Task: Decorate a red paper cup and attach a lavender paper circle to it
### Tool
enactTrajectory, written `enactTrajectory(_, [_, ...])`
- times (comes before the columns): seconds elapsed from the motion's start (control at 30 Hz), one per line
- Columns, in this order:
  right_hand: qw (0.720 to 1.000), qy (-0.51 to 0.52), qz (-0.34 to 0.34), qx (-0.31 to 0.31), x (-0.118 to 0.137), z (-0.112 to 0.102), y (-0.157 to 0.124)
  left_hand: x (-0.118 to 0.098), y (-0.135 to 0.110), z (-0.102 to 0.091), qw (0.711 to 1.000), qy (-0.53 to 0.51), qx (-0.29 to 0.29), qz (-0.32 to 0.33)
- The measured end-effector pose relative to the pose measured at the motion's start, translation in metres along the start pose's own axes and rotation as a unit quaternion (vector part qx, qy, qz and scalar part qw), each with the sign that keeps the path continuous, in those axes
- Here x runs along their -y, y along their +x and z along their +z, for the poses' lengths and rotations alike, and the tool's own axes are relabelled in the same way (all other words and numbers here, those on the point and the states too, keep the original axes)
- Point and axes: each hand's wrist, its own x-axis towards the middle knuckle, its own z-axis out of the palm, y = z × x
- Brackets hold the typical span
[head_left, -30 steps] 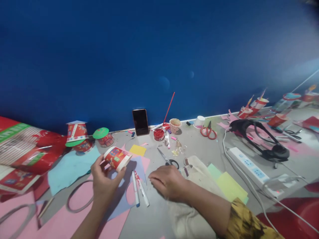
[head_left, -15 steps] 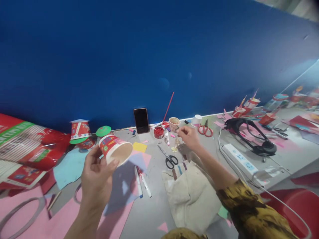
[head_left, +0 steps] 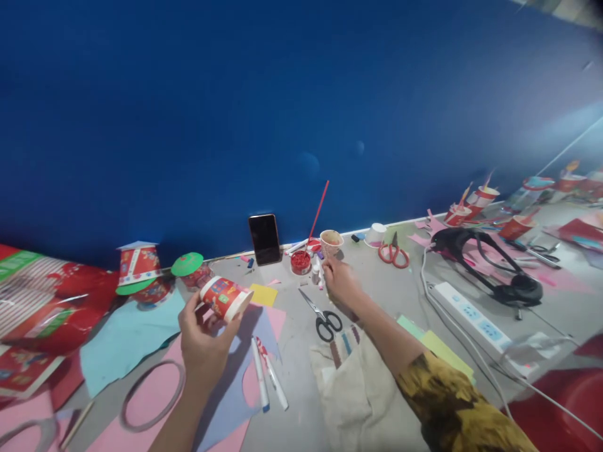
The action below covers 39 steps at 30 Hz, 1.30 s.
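Observation:
My left hand (head_left: 207,339) is wrapped round a red printed paper cup (head_left: 221,298), tilted with its open white rim to the right. It is held above blue and pink paper sheets. My right hand (head_left: 343,282) reaches forward with its fingers closed, just in front of a small patterned cup (head_left: 331,240). Whatever those fingers hold, if anything, is hidden. Beside its fingertips lie a small white bottle (head_left: 315,273) and a round tub of red bits (head_left: 300,262). Black-handled scissors (head_left: 325,320) rest nearer to me.
A phone (head_left: 264,240) leans on the blue wall. Red-handled scissors (head_left: 394,252), a white cup (head_left: 375,233), a black headset (head_left: 490,267) and a power strip (head_left: 480,320) lie rightward. Two markers (head_left: 268,376) and a cloth bag (head_left: 367,402) are in front. Decorated cups (head_left: 139,267) stand left.
My right hand has moved slightly left and down, closer to the white bottle. The cup in my left hand has turned so its opening shows less. The view has shifted.

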Motion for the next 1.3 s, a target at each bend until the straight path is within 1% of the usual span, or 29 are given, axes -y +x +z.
enactTrajectory(0.07, [1.000,-0.005,0.017,-0.010,-0.002,0.008,-0.006,0.009,0.001,-0.002,1.000,0.008,-0.014,0.006])
enactTrajectory(0.13, [0.999,-0.001,0.026,-0.021,-0.007,0.009,-0.011,0.014,0.000,-0.003,1.000,0.000,-0.019,0.002])
enactTrajectory(0.23, [0.999,0.013,0.030,-0.038,-0.018,0.005,-0.014,0.014,-0.004,-0.001,1.000,0.010,-0.010,-0.002])
enactTrajectory(0.33, [0.998,0.031,0.030,-0.052,-0.030,0.003,-0.012,0.012,-0.008,0.001,1.000,0.012,0.012,-0.006])
enactTrajectory(0.47, [0.996,0.065,0.044,-0.044,-0.044,0.007,-0.011,0.012,-0.012,0.003,1.000,0.005,0.017,-0.006])
enactTrajectory(0.67, [0.994,0.085,0.059,-0.030,-0.057,0.011,-0.008,0.021,-0.017,0.006,1.000,0.010,0.011,0.002])
enactTrajectory(0.87, [0.992,0.092,0.084,-0.033,-0.059,0.012,-0.003,0.027,-0.017,0.011,0.999,0.018,-0.010,0.036])
enactTrajectory(1.03, [0.991,0.104,0.066,-0.041,-0.059,0.014,0.001,0.028,-0.015,0.012,0.997,0.028,-0.028,0.062])
enactTrajectory(1.1, [0.990,0.119,0.059,-0.053,-0.055,0.013,-0.002,0.027,-0.015,0.011,0.998,0.029,-0.026,0.058])
enactTrajectory(1.23, [0.986,0.152,0.027,-0.070,-0.038,0.009,-0.012,0.021,-0.015,0.008,0.999,0.018,0.002,0.038])
enactTrajectory(1.3, [0.982,0.167,0.019,-0.082,-0.031,0.009,-0.013,0.018,-0.013,0.007,1.000,0.016,-0.002,0.020])
